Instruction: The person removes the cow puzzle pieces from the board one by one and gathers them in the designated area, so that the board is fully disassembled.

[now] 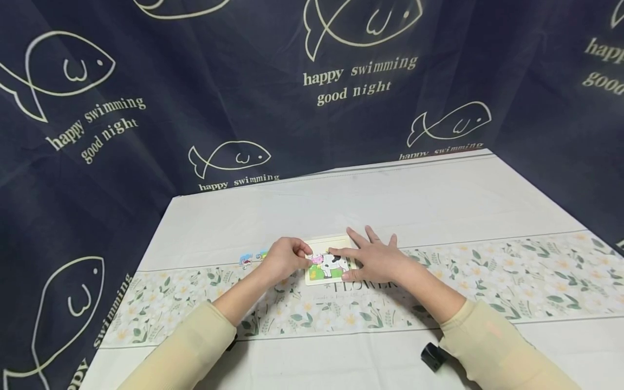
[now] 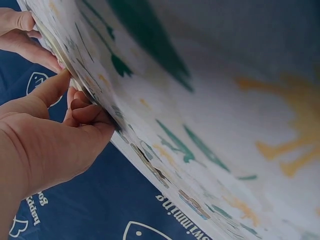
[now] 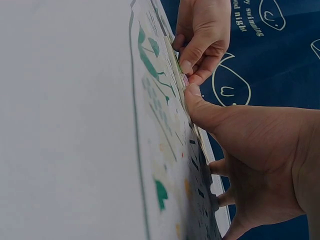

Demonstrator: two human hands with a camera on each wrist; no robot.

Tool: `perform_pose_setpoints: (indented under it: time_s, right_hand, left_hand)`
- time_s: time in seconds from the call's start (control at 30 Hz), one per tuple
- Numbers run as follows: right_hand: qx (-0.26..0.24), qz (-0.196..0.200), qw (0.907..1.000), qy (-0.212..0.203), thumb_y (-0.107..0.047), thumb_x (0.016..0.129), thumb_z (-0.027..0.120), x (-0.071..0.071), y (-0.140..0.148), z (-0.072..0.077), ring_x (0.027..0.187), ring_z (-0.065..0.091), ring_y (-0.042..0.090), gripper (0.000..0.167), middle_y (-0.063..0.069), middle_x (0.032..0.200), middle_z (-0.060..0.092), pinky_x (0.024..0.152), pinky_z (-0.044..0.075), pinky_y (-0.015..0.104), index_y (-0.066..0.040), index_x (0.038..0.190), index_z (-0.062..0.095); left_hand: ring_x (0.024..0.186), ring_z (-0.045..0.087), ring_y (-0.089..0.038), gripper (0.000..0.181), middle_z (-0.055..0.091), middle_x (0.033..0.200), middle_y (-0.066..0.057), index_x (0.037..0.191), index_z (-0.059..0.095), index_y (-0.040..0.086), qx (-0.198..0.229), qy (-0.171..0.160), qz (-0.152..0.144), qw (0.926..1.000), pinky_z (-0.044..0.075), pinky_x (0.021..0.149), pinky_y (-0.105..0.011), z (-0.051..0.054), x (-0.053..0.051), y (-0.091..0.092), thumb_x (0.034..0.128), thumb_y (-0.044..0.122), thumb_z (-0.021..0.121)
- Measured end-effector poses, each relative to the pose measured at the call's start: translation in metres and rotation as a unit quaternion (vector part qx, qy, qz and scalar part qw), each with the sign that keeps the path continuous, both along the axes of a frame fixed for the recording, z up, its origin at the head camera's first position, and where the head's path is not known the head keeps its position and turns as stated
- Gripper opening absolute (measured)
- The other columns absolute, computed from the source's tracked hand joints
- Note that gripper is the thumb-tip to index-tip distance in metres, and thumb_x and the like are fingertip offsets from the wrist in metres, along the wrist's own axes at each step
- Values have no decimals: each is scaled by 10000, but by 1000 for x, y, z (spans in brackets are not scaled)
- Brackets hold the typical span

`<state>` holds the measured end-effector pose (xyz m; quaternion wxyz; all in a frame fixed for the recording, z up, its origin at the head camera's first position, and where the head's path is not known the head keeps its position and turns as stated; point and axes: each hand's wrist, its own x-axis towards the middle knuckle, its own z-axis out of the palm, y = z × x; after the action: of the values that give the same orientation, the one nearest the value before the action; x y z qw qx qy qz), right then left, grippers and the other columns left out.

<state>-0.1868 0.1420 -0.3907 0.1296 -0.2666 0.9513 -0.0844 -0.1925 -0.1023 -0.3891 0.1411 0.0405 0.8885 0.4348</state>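
Observation:
A small cow jigsaw puzzle in a pale frame (image 1: 327,281) lies flat on the table between both hands. My left hand (image 1: 283,259) is at the frame's left side. Its thumb and index finger pinch at a puzzle piece (image 1: 317,259) with the pink cow's face, partly hidden by the fingertips. My right hand (image 1: 380,261) spreads over the right side, fingers mostly straight, with fingertips on the puzzle and around its edge. Low side angles in both wrist views show the left hand (image 2: 55,135) with curled fingers and the right hand (image 3: 260,165) with extended ones.
Loose colourful puzzle pieces (image 1: 246,261) lie left of the left hand. A white tablecloth (image 1: 380,200) with a floral band covers the table. A black object (image 1: 433,356) sits beside the right sleeve. Dark blue fish-printed curtains (image 1: 273,108) stand behind the table.

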Motion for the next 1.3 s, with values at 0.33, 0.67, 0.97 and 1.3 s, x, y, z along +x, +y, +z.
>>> perform_pose_setpoints:
  time_s: [0.33, 0.67, 0.97, 1.3]
  right_hand:
    - [-8, 12, 10000, -21, -633, 936, 573, 0, 0, 0, 1471, 90, 546, 668, 137, 1680, 112, 942, 125, 880, -445, 1546, 375]
    - [-1, 0, 10000, -47, -647, 934, 564, 0, -1, 1, 1470, 89, 548, 671, 137, 1679, 117, 945, 120, 879, -445, 1546, 376]
    - [-1, -8, 10000, -67, -646, 935, 564, 0, 0, 0, 1473, 83, 540, 669, 129, 1681, 109, 951, 120, 876, -451, 1545, 373]
    - [-87, -59, 9998, -150, -644, 926, 580, 0, 1, 0, 1480, 49, 532, 672, 120, 1685, 89, 966, 86, 871, -455, 1540, 381]
  left_hand:
    - [773, 517, -176, 170, 585, 843, -31, 944, 676, 61, -123, 171, -57, 9998, 448, 660, -280, 0, -1, 1, 842, 2, 799]
    - [772, 550, -176, 185, 609, 833, -12, 935, 646, 80, -262, 627, -352, 9971, 463, 677, -312, 0, 2, 0, 847, 2, 789]
    - [750, 547, -171, 121, 610, 800, -10, 882, 660, 103, -79, 764, -375, 9963, 464, 659, -304, 1, 1, -3, 899, 18, 744]
    - [726, 532, -175, 87, 605, 809, -33, 889, 662, 100, 365, 562, -172, 9976, 455, 643, -299, -1, 0, -7, 928, 64, 731]
